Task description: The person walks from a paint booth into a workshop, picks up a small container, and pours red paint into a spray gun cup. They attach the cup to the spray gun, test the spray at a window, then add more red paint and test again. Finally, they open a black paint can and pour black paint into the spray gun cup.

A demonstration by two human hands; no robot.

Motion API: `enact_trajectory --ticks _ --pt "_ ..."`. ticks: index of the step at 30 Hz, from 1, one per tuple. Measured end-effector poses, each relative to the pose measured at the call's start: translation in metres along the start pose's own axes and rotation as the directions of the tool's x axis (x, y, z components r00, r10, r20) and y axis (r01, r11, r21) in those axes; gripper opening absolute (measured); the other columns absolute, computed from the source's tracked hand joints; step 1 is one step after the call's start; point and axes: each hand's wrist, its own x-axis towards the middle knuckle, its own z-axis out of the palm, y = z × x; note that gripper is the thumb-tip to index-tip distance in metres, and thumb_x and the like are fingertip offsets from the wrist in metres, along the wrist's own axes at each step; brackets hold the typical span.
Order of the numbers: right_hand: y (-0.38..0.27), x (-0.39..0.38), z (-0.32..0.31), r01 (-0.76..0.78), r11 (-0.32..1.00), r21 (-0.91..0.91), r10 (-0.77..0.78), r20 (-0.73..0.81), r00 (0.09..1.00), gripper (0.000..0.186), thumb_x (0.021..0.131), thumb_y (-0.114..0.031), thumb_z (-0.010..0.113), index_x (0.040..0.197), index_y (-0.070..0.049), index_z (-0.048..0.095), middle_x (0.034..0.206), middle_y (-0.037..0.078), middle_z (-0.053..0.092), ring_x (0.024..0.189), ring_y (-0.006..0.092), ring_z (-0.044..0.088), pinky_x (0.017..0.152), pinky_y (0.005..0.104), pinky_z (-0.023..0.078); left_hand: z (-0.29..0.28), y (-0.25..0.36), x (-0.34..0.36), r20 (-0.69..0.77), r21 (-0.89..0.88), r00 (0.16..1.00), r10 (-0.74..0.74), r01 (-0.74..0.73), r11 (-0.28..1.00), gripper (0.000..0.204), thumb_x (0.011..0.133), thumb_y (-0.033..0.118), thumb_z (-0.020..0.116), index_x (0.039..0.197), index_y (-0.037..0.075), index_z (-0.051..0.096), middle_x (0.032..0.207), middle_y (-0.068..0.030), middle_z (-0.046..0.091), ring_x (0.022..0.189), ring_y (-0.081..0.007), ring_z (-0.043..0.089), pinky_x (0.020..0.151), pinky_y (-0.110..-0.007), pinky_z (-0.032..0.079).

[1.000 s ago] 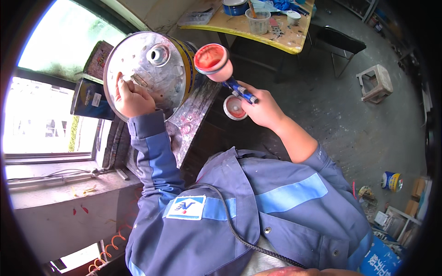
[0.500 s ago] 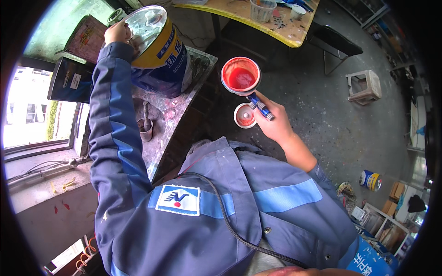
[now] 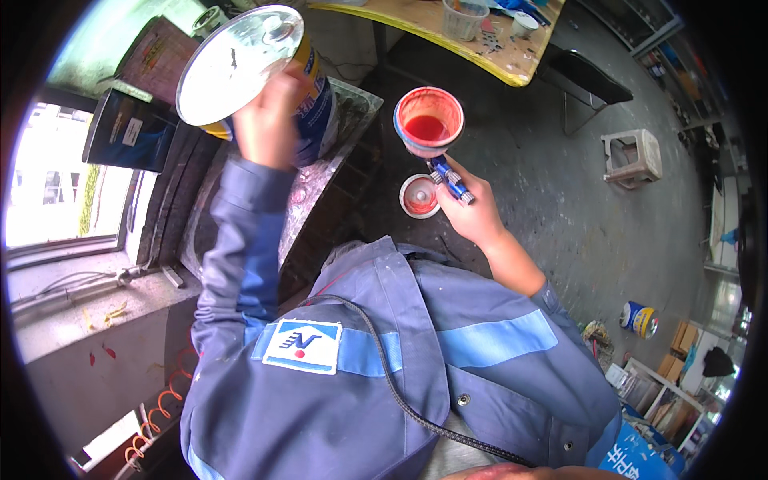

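Observation:
My right hand (image 3: pixel 468 206) is closed round a spray gun (image 3: pixel 452 182) with blue fittings. Its open cup (image 3: pixel 428 112) points up, with red liquid inside. Beside the right fingers is a round, red-stained cup lid (image 3: pixel 421 197); whether they hold it I cannot tell. My left hand (image 3: pixel 274 116), smeared by motion, is at the near rim of a big round metal lid (image 3: pixel 232 68) with a capped spout. Behind it stands a blue and yellow paint bucket (image 3: pixel 324 108). Whether the lid is off the bucket is unclear, and the left fingertips are hidden.
The bucket's bench (image 3: pixel 356 112) is paint-stained. A dark tin (image 3: pixel 132 132) stands by the window. Ahead is a yellow-edged table (image 3: pixel 496 64) bearing a clear tub (image 3: pixel 464 18). A black chair (image 3: pixel 588 76) and a plastic stool (image 3: pixel 632 158) stand on the right.
My left hand has come from the lid's left edge to its near right side. The lid's top faces me more broadly. The spray gun's cup has shifted slightly right.

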Motion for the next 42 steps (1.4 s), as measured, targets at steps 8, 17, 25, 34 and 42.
enact_trajectory --ticks 8,17,25,34,42 --pt "0.001 0.025 0.022 -0.159 0.985 0.066 0.138 0.25 0.958 0.044 0.092 -0.013 0.066 0.135 -0.006 0.059 0.103 0.017 0.073 0.096 0.0233 0.073 0.081 0.0328 0.055 0.058 -0.041 -0.138 0.88 -0.469 0.372 -0.295 0.778 -0.418 0.069 0.102 0.048 0.045 0.151 0.0 0.033 0.14 -0.0293 0.051 0.124 -0.0548 0.053 0.094 -0.057 0.055" --pt "-0.011 0.01 0.041 -0.169 0.986 -0.001 0.155 0.404 0.901 0.047 0.09 -0.018 0.07 0.133 -0.002 0.059 0.098 0.018 0.072 0.088 0.0269 0.074 0.079 0.0319 0.054 -0.035 0.037 -0.133 0.114 -0.797 0.884 -0.454 0.354 0.49 0.06 0.097 0.029 0.055 0.148 0.002 0.039 0.142 -0.0293 0.049 0.127 -0.0356 0.054 0.107 -0.047 0.044" --pt "-0.05 -0.005 0.084 -0.055 0.998 0.009 0.045 0.439 0.897 0.048 0.089 -0.014 0.071 0.134 -0.004 0.059 0.099 0.023 0.071 0.096 0.0378 0.071 0.081 0.0359 0.055 -0.056 0.101 -0.1 0.143 0.197 0.989 -0.03 0.001 0.98 0.085 0.074 0.014 0.09 0.146 0.002 0.048 0.13 -0.0149 0.061 0.119 -0.0225 0.06 0.105 -0.034 0.047" --pt "-0.098 -0.012 0.18 0.032 0.999 -0.01 -0.026 0.383 0.923 0.047 0.089 -0.013 0.071 0.133 -0.006 0.059 0.1 0.027 0.069 0.094 0.0411 0.07 0.081 0.0392 0.055 -0.134 0.102 -0.106 -0.037 0.695 0.989 0.141 -0.076 0.715 0.07 0.067 0.029 0.094 0.124 0.0 0.065 0.115 -0.0138 0.067 0.104 -0.0237 0.067 0.092 -0.034 0.054" --pt "-0.122 -0.005 0.234 0.04 0.996 0.085 -0.081 0.556 0.827 0.044 0.088 -0.01 0.072 0.131 -0.004 0.062 0.099 0.017 0.071 0.091 0.0255 0.069 0.084 0.0325 0.052 -0.246 0.111 -0.104 0.357 0.498 0.933 -0.051 -0.144 0.855 0.068 0.072 0.029 0.089 0.131 0.007 0.063 0.12 -0.0148 0.066 0.102 -0.0256 0.066 0.087 -0.034 0.054"
